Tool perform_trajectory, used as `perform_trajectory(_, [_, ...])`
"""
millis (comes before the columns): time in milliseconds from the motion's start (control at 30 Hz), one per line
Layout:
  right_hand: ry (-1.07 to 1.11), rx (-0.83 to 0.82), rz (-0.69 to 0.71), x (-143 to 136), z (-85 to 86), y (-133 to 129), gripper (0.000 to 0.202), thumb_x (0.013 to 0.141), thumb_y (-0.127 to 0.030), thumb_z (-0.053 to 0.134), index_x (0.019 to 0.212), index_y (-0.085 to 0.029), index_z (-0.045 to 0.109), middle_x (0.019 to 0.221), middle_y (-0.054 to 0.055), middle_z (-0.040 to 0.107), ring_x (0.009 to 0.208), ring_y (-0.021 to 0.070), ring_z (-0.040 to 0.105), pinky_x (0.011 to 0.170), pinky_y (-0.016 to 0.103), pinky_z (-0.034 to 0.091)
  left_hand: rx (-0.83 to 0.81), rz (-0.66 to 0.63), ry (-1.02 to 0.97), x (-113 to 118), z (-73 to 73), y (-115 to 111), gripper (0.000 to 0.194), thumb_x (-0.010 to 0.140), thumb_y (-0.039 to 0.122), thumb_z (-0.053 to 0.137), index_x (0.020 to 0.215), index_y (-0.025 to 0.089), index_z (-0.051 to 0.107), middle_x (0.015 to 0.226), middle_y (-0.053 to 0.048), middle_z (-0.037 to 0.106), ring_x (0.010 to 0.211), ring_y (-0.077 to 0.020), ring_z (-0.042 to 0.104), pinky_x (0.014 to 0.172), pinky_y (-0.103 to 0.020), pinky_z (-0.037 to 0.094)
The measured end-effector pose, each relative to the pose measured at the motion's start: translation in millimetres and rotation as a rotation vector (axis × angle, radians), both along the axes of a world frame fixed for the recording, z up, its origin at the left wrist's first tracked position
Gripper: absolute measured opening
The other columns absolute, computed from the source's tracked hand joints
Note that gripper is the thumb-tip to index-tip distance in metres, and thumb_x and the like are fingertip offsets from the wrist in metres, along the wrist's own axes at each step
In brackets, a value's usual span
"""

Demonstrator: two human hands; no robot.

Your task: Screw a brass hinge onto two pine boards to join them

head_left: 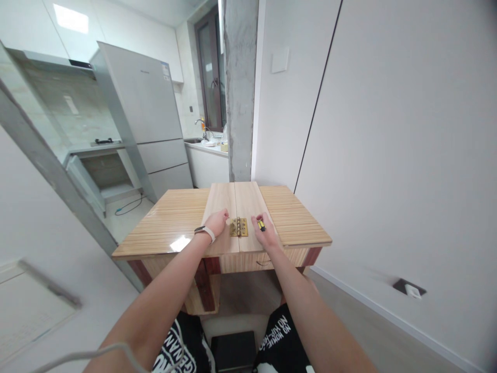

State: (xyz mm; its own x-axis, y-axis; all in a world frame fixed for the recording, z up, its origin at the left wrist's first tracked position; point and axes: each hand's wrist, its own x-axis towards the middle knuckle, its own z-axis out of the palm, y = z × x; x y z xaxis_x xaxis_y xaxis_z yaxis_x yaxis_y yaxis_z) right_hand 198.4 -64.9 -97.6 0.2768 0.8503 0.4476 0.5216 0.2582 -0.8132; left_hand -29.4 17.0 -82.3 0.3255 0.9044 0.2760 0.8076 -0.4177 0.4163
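A brass hinge (pixel 238 227) lies open across the seam between two pale wooden boards, the left board (pixel 220 199) and the right board (pixel 248 198). Just left of the hinge, my left hand (pixel 216 223) has its fingertips pinched together over the left board; what they hold is too small to make out. On the other side, my right hand (pixel 267 235) is closed around a screwdriver (pixel 261 225) with a yellow and black handle. The screwdriver's tip is hidden, and it is apart from the hinge.
Both boards rest on a striped wooden table (pixel 166 217) with a drawer (pixel 248 262) at its front. A white wall (pixel 380 145) stands close on the right. Beyond the table are a grey refrigerator (pixel 143 103) and a sink counter (pixel 209 160). A pale cable (pixel 93 355) crosses the lower left.
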Motion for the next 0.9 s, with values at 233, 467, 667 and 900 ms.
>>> perform_trajectory(233, [-0.027,0.019,0.009,1,1.6,0,0.041,0.091,-0.066,0.051,0.083,-0.025,0.055,0.083,0.003,0.066,0.082,0.0217,0.062,0.078,0.033,0.046,-0.01,-0.201,-0.279,21,12.3,-18,0.013,0.091,0.02,0.059,0.091,0.019,0.072,0.089,-0.005,0.075,0.083,-0.0176,0.069,0.078,-0.028,0.052])
perform_trajectory(467, [-0.03,0.013,-0.01,1,1.8,1,0.045,0.091,-0.068,0.048,0.081,-0.025,0.057,0.08,0.002,0.066,0.08,0.0216,0.061,0.075,0.033,0.045,0.035,-0.258,-0.138,43,11.6,-32,0.013,0.087,0.019,0.064,0.088,0.02,0.076,0.086,-0.004,0.075,0.079,-0.0178,0.067,0.081,-0.03,0.053])
perform_trajectory(667, [-0.019,0.024,-0.004,0,1.1,3,0.046,0.091,-0.069,0.047,0.079,-0.026,0.056,0.077,0.002,0.065,0.078,0.0213,0.061,0.073,0.032,0.045,0.009,-0.222,-0.044,51,14.7,-34,0.011,0.086,0.019,0.069,0.094,0.022,0.077,0.087,-0.005,0.076,0.082,-0.0196,0.069,0.083,-0.031,0.054])
perform_trajectory(900, [-0.009,0.051,0.011,0,0.6,1,0.041,0.092,-0.064,0.049,0.079,-0.025,0.055,0.079,0.001,0.065,0.079,0.0203,0.061,0.075,0.032,0.045,0.025,-0.275,0.036,56,15.7,-28,0.013,0.086,0.014,0.067,0.089,0.021,0.078,0.091,-0.006,0.077,0.088,-0.0207,0.071,0.085,-0.031,0.053])
